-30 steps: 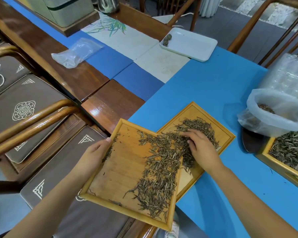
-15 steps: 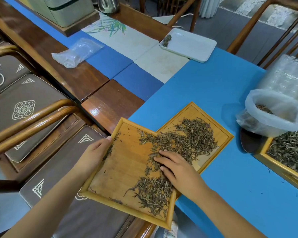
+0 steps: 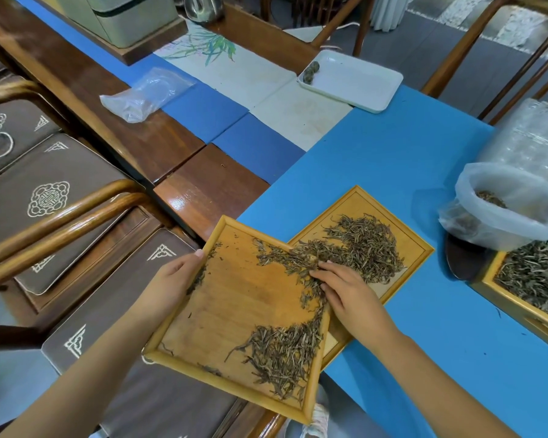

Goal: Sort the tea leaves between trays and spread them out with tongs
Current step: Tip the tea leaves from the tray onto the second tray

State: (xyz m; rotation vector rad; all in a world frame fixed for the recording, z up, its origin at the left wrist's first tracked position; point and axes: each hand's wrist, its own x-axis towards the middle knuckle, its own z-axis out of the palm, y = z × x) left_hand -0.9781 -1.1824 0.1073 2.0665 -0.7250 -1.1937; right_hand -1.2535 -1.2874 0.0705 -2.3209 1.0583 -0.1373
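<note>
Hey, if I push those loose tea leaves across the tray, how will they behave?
The tea leaves look thin, dry and wiry, so probably light and brittle. They lie tangled, so they likely drag in clumps. Strays near the left hand on the tray suggest some get left behind.

The left hand grips the left edge of a wooden tray, held so its right side overlaps a second tray lying on the blue table. The right hand lies palm down, fingers spread, on the tea leaves where the trays meet. More leaves are heaped in the held tray's near right corner. At right stand a leaf-filled bag and a third tray; farther off lies a white tray.
</note>
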